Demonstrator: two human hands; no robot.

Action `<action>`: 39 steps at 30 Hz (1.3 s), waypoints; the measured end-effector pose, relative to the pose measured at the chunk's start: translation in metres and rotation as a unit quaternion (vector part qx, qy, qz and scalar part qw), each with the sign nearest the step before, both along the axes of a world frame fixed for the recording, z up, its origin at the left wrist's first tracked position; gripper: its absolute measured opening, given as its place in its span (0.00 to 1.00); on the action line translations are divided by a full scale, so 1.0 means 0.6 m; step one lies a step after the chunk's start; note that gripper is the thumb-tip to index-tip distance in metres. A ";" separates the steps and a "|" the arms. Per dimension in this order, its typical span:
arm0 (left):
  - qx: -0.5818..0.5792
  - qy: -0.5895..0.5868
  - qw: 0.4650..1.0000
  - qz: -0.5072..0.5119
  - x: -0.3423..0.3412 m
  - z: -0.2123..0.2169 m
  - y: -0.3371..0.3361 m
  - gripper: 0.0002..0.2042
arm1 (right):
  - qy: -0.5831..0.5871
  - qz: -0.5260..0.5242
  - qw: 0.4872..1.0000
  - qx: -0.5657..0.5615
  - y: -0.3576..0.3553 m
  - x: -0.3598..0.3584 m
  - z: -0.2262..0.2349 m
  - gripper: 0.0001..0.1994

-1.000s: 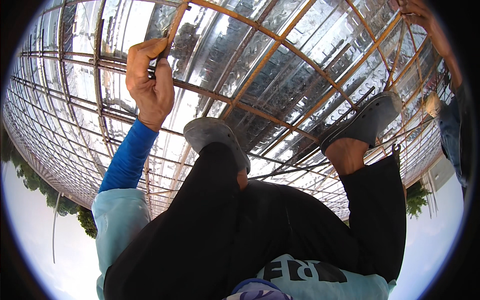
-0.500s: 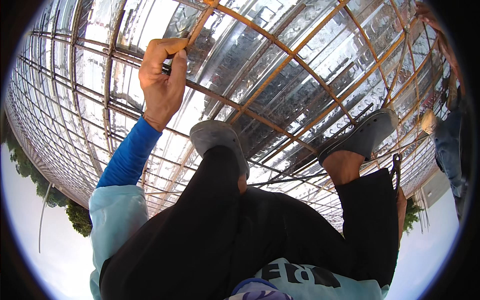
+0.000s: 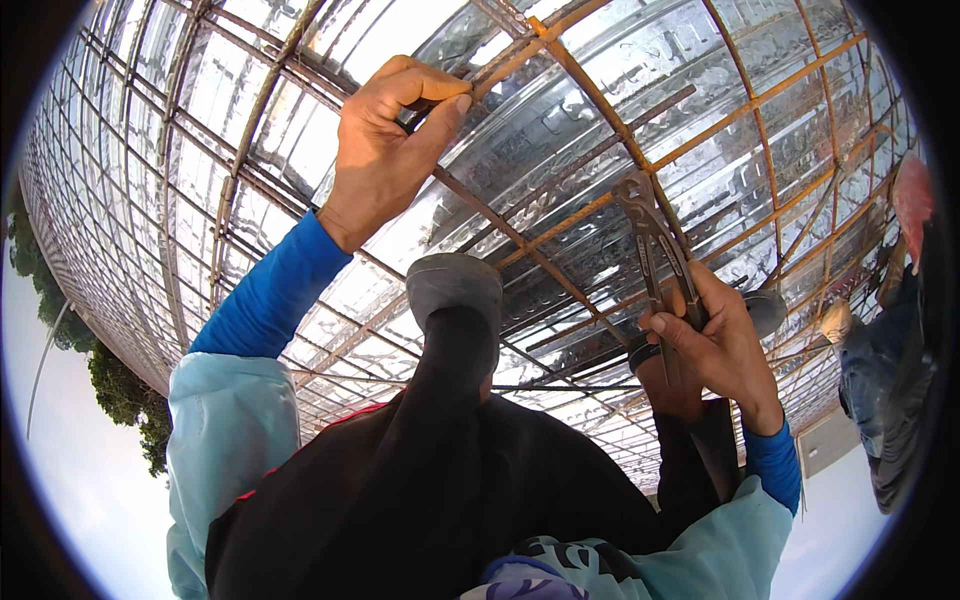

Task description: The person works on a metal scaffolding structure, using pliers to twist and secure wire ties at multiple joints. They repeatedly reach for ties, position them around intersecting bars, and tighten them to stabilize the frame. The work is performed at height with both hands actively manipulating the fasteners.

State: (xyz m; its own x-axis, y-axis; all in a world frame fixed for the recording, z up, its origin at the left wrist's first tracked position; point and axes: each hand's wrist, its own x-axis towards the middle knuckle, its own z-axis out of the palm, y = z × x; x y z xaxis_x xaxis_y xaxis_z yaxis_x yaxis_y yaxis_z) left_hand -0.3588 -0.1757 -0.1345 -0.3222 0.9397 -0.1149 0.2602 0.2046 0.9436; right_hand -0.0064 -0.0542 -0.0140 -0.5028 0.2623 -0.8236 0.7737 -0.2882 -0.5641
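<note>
My left hand (image 3: pixel 385 150) is closed in a pinch of thumb and forefinger beside a rusty reinforcing bar (image 3: pixel 510 65). Whatever lies between those fingertips is too small to make out. Metal pincers (image 3: pixel 648 235) are gripped in my right hand (image 3: pixel 720 335), their rounded jaws pointing away from me over the bar grid. The handles stand slightly apart, with my fingers around them. Beneath the bars lies shiny ribbed metal decking (image 3: pixel 590 75).
My left shoe (image 3: pixel 455 282), a grey clog, rests on the grid; the right shoe (image 3: pixel 766 313) is partly behind my right hand. Another person's legs (image 3: pixel 875 370) are at the right edge. Steel mesh (image 3: pixel 120 150) stretches away leftward, with trees (image 3: pixel 125 395) beyond.
My right hand has come forward into full view with the pincers, from beside my right leg. The left hand, still pinching, appears farther right as the view has shifted.
</note>
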 end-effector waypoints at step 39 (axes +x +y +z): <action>-0.038 0.013 0.999 -0.028 -0.010 0.007 0.008 0.05 | 0.185 -0.256 0.760 -0.568 -0.049 -0.149 -0.119 0.31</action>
